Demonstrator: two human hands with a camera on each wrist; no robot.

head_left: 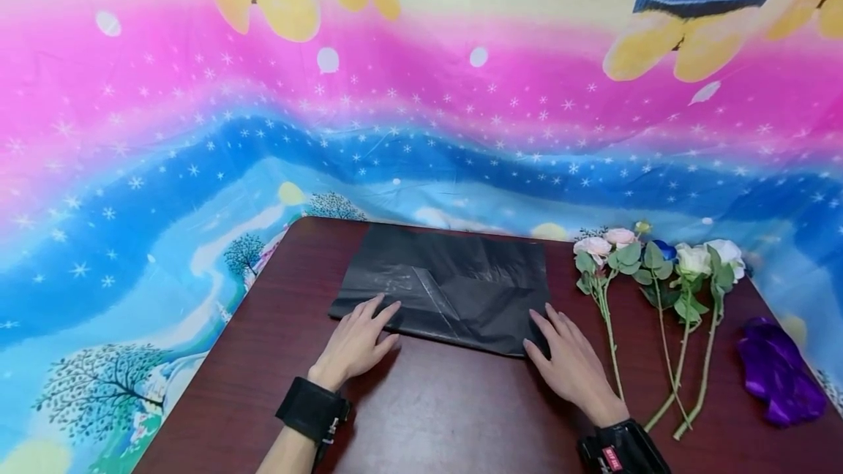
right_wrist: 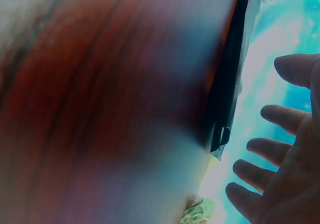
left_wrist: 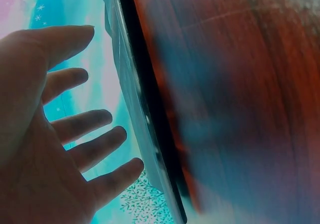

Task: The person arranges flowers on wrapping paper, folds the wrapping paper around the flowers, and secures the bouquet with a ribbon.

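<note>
A flat, folded black sheet [head_left: 448,284], thin and slightly shiny, lies on the dark red-brown table [head_left: 454,408] with creases and a pale diagonal strip across it. Over its near left corner my left hand [head_left: 356,342] is spread, fingers straight. My right hand [head_left: 573,364] is held the same way at the near right corner. The left wrist view has the left hand [left_wrist: 65,119] beside the sheet's dark edge [left_wrist: 150,109], with a gap between. On the right, the wrist view likewise puts fingers [right_wrist: 265,151] apart from that edge. Neither hand holds anything.
Right of the sheet lie artificial roses with long green stems: pink ones [head_left: 596,247], a blue one [head_left: 665,249] and white ones [head_left: 694,260]. A crumpled purple ribbon-like bundle [head_left: 780,375] sits at the table's right side. A printed cloth backdrop [head_left: 421,108] hangs behind the table.
</note>
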